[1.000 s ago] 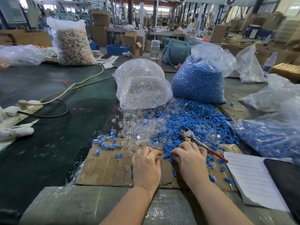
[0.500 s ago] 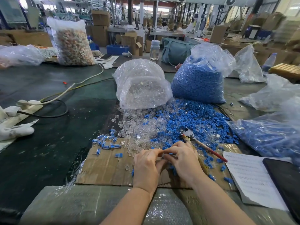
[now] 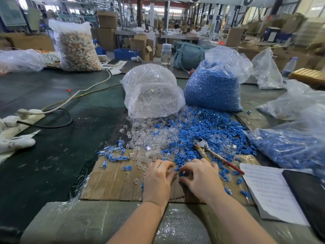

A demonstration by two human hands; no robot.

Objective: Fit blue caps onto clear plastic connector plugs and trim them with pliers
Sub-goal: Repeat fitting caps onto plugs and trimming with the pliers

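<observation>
Between my thumb and forefinger I pinch a blue cap (image 3: 181,173), held just above the cardboard sheet (image 3: 112,184) that lies on the table (image 3: 52,152). It is my right hand (image 3: 202,178) that grips it, fingers curled in. My left hand (image 3: 158,180) sits just beside, fingertips bent toward the cap and nearly meeting the right; its fingers are closed together, but what they hold, if anything, I cannot tell, since anything clear there is hidden.

Just beyond my knuckles lies the loose heap of clear plugs (image 3: 146,140), and to its right the spread of loose blue caps (image 3: 211,131), the two heaps mingling where they meet. The pliers (image 3: 216,155) lie on the blue heap, red handle pointing toward me on the right, touched by neither hand. Left of the clear heap a small scatter of capped plugs (image 3: 114,154) rests at the cardboard's far edge.

Behind the heaps stand a bag of clear plugs (image 3: 153,92) and a bag of blue caps (image 3: 214,87), side by side. Another bag of blue parts (image 3: 290,147) lies at my right, with a printed paper (image 3: 269,189) near my right wrist
</observation>
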